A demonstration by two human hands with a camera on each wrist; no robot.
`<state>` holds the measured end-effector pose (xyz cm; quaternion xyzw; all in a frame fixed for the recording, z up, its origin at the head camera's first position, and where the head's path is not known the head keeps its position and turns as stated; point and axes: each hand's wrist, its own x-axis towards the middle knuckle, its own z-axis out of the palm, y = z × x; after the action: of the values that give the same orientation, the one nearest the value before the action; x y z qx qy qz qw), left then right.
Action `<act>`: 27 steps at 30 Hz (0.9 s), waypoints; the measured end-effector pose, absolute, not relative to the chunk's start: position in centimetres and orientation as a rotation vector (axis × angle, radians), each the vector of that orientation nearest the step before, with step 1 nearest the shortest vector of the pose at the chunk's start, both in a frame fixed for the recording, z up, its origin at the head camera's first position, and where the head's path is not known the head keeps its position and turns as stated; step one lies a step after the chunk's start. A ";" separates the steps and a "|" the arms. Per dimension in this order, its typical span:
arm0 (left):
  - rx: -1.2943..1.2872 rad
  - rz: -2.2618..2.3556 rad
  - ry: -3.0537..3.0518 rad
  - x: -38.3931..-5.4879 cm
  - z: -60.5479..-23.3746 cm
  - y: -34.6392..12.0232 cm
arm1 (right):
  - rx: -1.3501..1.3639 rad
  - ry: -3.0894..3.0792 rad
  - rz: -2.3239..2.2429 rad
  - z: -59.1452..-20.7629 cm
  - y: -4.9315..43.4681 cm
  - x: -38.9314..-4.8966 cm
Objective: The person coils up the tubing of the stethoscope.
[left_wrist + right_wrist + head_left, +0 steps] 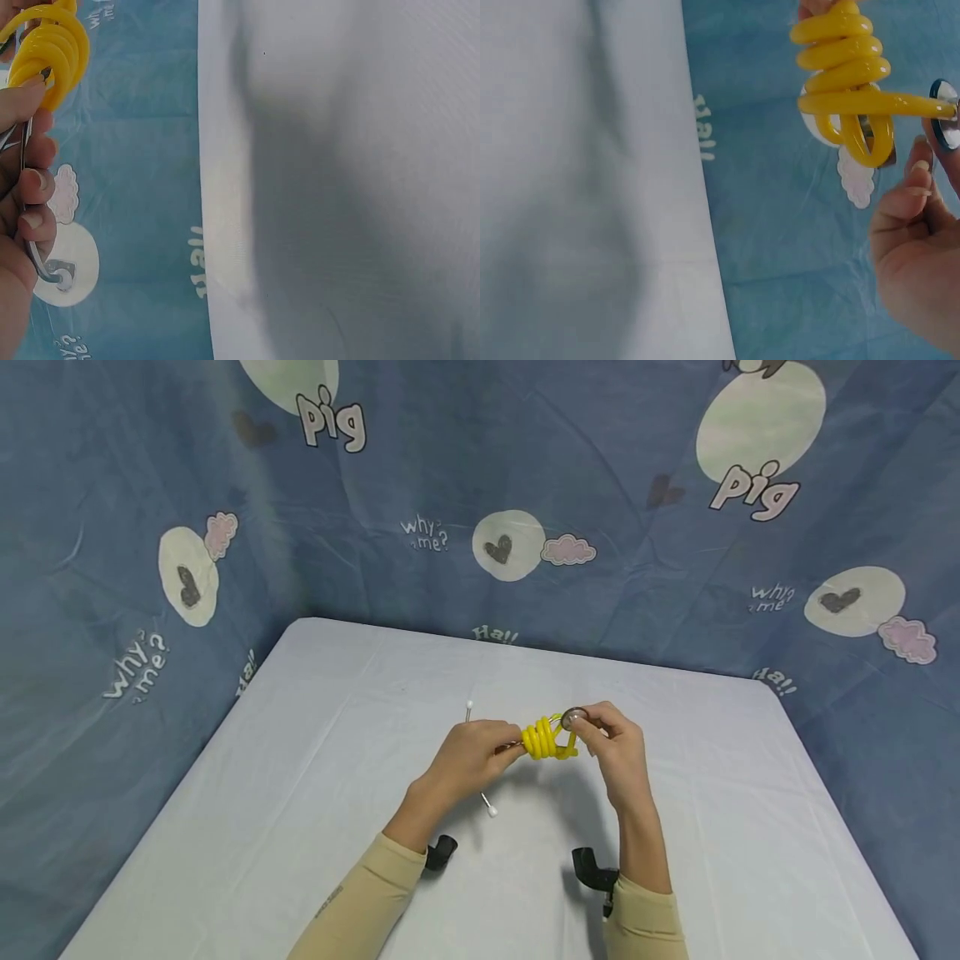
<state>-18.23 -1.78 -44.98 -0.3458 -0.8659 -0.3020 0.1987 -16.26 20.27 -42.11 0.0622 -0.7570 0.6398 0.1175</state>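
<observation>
A stethoscope with yellow tubing [542,739] is held above the table, its tube wound in several coils. My left hand [474,753] grips the metal ear tubes [28,142] just beside the coils. White ear tips [492,812] stick out on both sides of that hand. With its thumb and fingers, my right hand [617,747] holds the round metal chest piece [573,717]. In the right wrist view, the coiled tubing [844,64] runs straight to the chest piece [946,116] at the right edge, where the right hand [922,247] is partly cut off.
A white cloth covers the table [315,760]. Behind it hangs a blue printed curtain [420,460], which also runs along the sides. Black wrist mounts [595,870] sit at both forearms, and the hands' shadows fall on the cloth.
</observation>
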 end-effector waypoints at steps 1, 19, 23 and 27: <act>-0.967 -0.847 -2.417 -18.2 -45.0 -1.7 | 0.178 -2.207 1.871 -42.1 20.2 -16.3; -0.980 -0.888 -2.359 -17.9 -44.9 -1.4 | 0.088 -2.251 2.020 -42.3 20.3 -16.3; -0.969 -0.887 -2.343 -17.9 -44.9 -1.3 | 0.052 -2.199 2.175 -42.1 20.4 -16.3; -0.966 -0.883 -2.318 -17.7 -44.7 -1.2 | 0.034 -2.166 2.313 -41.9 20.6 -16.4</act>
<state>-17.73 -1.16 -44.66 -0.3526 -0.8458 -0.3223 0.2377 -16.42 20.57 -41.93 0.0108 -0.6834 0.7299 -0.0138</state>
